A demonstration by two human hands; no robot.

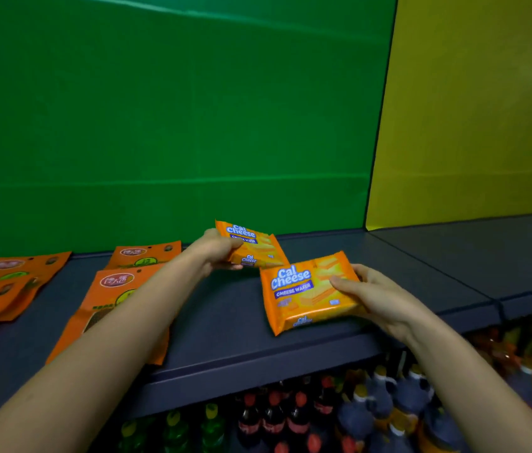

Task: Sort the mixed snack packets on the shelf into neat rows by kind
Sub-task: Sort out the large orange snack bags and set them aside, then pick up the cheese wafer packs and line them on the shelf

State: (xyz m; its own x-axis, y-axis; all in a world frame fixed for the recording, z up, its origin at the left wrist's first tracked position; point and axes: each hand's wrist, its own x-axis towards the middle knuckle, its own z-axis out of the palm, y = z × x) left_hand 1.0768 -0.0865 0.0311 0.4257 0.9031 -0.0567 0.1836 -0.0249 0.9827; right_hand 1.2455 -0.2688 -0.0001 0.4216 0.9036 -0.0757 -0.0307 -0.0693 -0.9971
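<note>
Two orange Cal Cheese wafer packets are over the dark grey shelf. My left hand grips the far packet by its left end, tilted above the shelf. My right hand holds the near packet by its right side, thumb on top, its front edge on the shelf. Several flat orange pouches lie at the left: one partly under my left forearm, one behind it, more at the far left.
A green back panel and a yellow panel rise behind the shelf. Bare shelf surface stretches to the right. Below the shelf's front edge stand soda bottles and other bottles.
</note>
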